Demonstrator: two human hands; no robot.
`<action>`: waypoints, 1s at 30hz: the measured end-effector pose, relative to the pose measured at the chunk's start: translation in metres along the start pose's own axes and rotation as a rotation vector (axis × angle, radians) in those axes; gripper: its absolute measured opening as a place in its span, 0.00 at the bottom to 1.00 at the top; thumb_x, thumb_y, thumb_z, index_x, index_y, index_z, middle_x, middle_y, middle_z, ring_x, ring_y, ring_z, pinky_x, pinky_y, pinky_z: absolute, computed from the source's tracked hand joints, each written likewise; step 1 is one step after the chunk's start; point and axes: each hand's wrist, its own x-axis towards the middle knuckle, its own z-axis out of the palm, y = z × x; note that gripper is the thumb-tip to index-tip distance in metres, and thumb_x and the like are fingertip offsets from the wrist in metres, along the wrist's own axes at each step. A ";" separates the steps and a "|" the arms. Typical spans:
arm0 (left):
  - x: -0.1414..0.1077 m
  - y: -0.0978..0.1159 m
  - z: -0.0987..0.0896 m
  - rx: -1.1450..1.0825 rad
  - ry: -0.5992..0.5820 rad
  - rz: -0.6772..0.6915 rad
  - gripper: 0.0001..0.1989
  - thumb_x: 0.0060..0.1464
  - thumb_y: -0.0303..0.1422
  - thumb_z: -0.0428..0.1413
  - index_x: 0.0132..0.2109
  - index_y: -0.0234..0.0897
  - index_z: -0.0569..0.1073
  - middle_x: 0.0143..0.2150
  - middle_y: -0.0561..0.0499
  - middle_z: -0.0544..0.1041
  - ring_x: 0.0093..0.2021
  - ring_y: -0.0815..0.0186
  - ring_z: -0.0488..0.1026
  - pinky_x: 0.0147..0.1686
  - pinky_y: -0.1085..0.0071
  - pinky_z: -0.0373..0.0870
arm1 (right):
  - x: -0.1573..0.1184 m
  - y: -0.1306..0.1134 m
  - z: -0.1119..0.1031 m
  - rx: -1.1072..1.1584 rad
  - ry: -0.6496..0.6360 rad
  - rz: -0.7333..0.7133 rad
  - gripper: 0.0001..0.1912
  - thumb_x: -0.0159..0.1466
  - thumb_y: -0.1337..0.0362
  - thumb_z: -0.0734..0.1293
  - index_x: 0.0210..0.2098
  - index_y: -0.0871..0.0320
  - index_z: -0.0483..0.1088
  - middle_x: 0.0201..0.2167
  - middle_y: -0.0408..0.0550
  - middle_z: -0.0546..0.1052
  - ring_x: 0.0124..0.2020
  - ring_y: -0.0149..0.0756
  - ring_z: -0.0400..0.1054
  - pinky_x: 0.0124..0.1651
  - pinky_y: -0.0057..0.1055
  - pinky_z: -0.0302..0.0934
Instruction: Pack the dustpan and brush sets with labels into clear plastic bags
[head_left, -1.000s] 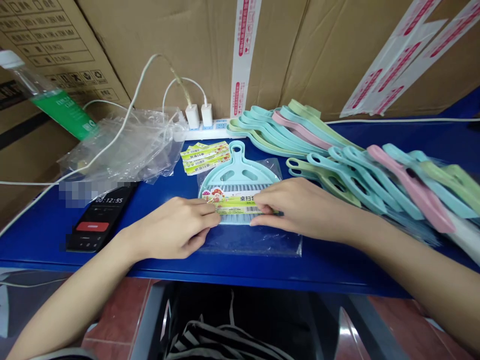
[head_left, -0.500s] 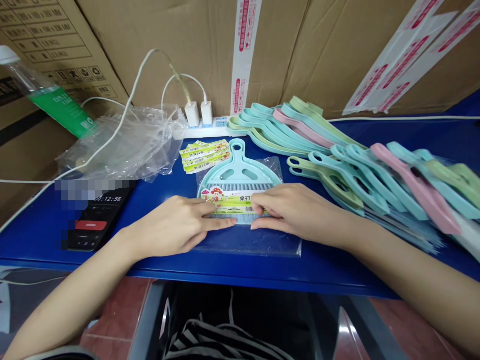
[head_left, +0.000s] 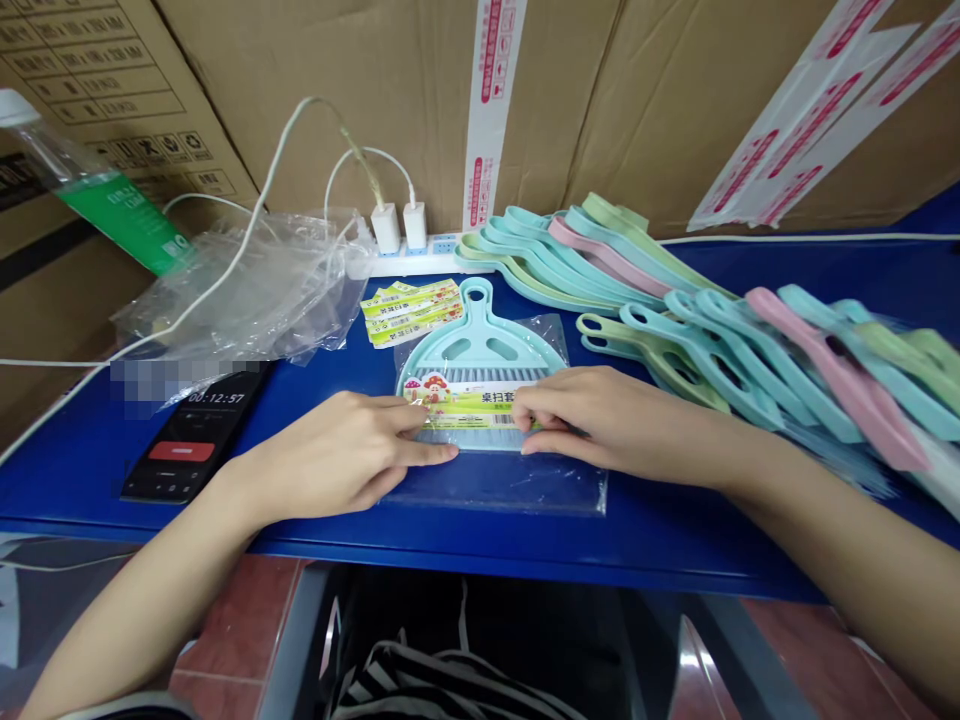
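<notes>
In the head view, a light-blue dustpan (head_left: 480, 336) lies flat, handle pointing away, on a clear plastic bag (head_left: 495, 488); I cannot tell how much of it is inside. A grey-blue bristled brush (head_left: 491, 375) rests within the pan. Across it lies a printed label card (head_left: 480, 398) with mushroom pictures. My left hand (head_left: 360, 445) is at the card's left end, fingers bent, thumb stretched along the pan's front edge. At the card's right end my right hand (head_left: 592, 415) has its fingers curled and thumb close below, covering that corner.
Several label cards (head_left: 411, 312) lie behind the pan. Stacked dustpans (head_left: 540, 260) and bagged brushes (head_left: 697, 350) fill the right side. A phone (head_left: 191, 435), loose clear bags (head_left: 247, 290), a tilted bottle (head_left: 112, 200) and a power strip (head_left: 405, 262) with cables occupy the left and back.
My right hand has slid slightly to the right, uncovering more of the card's print. My left hand has shifted a little left. The pan stays put.
</notes>
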 end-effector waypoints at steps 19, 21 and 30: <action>-0.001 0.002 0.000 -0.067 0.081 -0.051 0.15 0.62 0.25 0.47 0.44 0.40 0.78 0.34 0.51 0.75 0.34 0.65 0.73 0.32 0.69 0.68 | 0.000 -0.002 0.002 0.002 0.011 0.000 0.08 0.67 0.62 0.62 0.31 0.54 0.66 0.27 0.42 0.74 0.29 0.35 0.67 0.34 0.30 0.55; -0.001 0.002 0.000 -0.071 0.088 -0.052 0.14 0.62 0.24 0.47 0.42 0.39 0.78 0.35 0.51 0.75 0.35 0.64 0.73 0.33 0.69 0.68 | -0.001 -0.001 0.002 0.005 0.011 0.000 0.08 0.67 0.62 0.62 0.31 0.54 0.66 0.27 0.42 0.74 0.29 0.34 0.67 0.34 0.30 0.55; 0.002 0.005 -0.002 -0.145 0.054 -0.047 0.08 0.63 0.34 0.53 0.38 0.37 0.74 0.34 0.51 0.75 0.35 0.64 0.73 0.35 0.69 0.69 | -0.001 -0.002 0.001 0.020 0.013 0.022 0.07 0.67 0.62 0.63 0.31 0.55 0.66 0.27 0.42 0.74 0.28 0.33 0.66 0.34 0.29 0.55</action>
